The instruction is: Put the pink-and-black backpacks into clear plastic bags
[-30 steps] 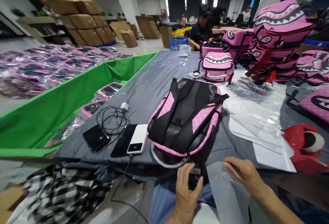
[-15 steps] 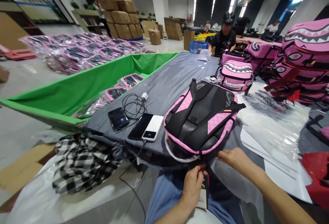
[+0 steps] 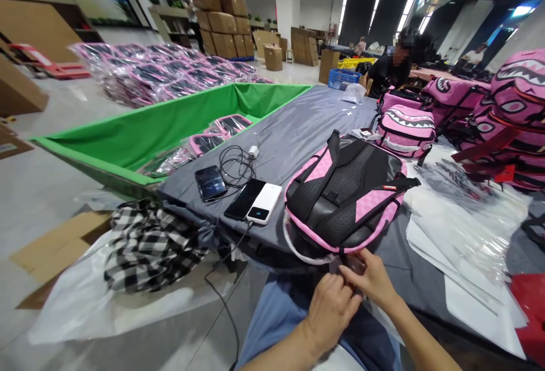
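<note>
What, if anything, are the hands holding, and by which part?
Cannot be told: the left hand and right hand meet by the near edge of the pink-edged backpack, hiding any grip.

Pink-black backpack (image 3: 347,197), black-white checked cloth (image 3: 149,251)

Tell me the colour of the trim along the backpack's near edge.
The trim is pink; see the head view.

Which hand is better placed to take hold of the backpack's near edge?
Probably the right hand: it reaches up close to the near edge of the backpack, while the left hand sits lower in view, farther from it.
</note>
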A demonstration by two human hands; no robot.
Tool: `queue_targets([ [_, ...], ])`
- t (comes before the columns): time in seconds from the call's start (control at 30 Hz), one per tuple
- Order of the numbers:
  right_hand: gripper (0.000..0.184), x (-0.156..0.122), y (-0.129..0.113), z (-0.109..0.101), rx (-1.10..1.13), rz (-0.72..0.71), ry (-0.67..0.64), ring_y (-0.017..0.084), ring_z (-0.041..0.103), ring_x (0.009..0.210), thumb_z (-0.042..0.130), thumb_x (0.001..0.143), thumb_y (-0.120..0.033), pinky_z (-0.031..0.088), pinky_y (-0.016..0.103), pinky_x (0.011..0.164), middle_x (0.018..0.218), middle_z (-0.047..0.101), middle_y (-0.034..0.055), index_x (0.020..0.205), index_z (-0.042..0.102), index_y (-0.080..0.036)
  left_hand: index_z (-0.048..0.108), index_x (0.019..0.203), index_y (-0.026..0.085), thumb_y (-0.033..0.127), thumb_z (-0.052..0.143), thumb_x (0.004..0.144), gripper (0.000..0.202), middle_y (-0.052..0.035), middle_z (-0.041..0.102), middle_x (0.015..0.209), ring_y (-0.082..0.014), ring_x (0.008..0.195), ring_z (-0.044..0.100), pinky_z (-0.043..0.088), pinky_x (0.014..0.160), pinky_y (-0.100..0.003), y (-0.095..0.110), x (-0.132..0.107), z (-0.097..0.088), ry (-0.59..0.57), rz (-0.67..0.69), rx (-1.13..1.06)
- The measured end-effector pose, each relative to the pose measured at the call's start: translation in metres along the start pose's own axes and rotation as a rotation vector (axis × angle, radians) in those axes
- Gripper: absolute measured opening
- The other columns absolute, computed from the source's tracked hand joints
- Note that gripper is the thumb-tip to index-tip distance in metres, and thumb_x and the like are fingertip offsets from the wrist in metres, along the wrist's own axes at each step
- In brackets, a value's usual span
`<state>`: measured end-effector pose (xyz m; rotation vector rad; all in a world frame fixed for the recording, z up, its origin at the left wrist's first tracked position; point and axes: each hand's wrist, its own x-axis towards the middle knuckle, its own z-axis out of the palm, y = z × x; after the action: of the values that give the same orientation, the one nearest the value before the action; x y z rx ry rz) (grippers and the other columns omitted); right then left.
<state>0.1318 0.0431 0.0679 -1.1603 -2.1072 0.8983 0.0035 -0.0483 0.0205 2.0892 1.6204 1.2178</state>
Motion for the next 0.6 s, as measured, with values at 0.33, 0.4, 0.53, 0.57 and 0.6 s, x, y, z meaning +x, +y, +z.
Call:
queue_targets([
  [0.33, 0.018, 0.009, 0.001, 0.006, 0.083, 0.007, -0.026, 0.02, 0.069, 0.07, 0.059, 0.074, -0.028, 0.055, 0.029, 0.066, 0.079, 0.073, 0.0055, 0.087, 0.065, -0.017, 0.069, 0.111, 0.017, 0.046, 0.084, 0.069, 0.053, -0.0114, 0.076, 0.108, -0.026, 0.102, 0.071, 0.053, 0.096, -0.038, -0.017, 0.004, 0.013, 0.356, -0.858, -1.034],
  [0.4, 0.018, 0.01, 0.0, 0.007, 0.094, -0.002, -0.023, 0.021, 0.07, 0.071, 0.059, 0.074, -0.027, 0.055, 0.03, 0.067, 0.081, 0.074, 0.0057, 0.088, 0.065, -0.017, 0.075, 0.1, 0.015, 0.046, 0.082, 0.07, 0.044, -0.0117, 0.078, 0.103, -0.0269, 0.1, 0.071, 0.052, 0.097, -0.038, -0.013, 0.015, 0.006, 0.312, -0.879, -1.013],
  [0.53, 0.022, 0.007, -0.002, 0.002, 0.12, 0.014, -0.036, 0.023, 0.071, 0.078, 0.064, 0.077, -0.029, 0.056, 0.032, 0.073, 0.088, 0.076, 0.0076, 0.094, 0.068, -0.017, 0.08, 0.088, 0.014, 0.047, 0.079, 0.067, 0.039, -0.0114, 0.08, 0.094, -0.0284, 0.094, 0.071, 0.052, 0.092, -0.038, -0.008, 0.028, 0.0, 0.363, -0.92, -1.044],
  [0.57, 0.026, 0.005, -0.001, -0.001, 0.138, 0.026, -0.043, 0.024, 0.071, 0.083, 0.066, 0.079, -0.031, 0.056, 0.033, 0.076, 0.093, 0.076, 0.0085, 0.1, 0.068, -0.017, 0.08, 0.085, 0.014, 0.047, 0.078, 0.066, 0.038, -0.011, 0.08, 0.092, -0.0283, 0.091, 0.071, 0.053, 0.089, -0.038, -0.008, 0.028, 0.001, 0.39, -0.932, -1.049],
  [0.6, 0.031, 0.002, 0.0, -0.004, 0.157, 0.038, -0.048, 0.024, 0.071, 0.088, 0.069, 0.081, -0.034, 0.056, 0.033, 0.08, 0.099, 0.076, 0.0088, 0.106, 0.068, -0.017, 0.08, 0.082, 0.014, 0.046, 0.078, 0.065, 0.036, -0.0104, 0.08, 0.089, -0.0278, 0.088, 0.071, 0.053, 0.086, -0.038, -0.008, 0.028, 0.002, 0.41, -0.942, -1.043],
])
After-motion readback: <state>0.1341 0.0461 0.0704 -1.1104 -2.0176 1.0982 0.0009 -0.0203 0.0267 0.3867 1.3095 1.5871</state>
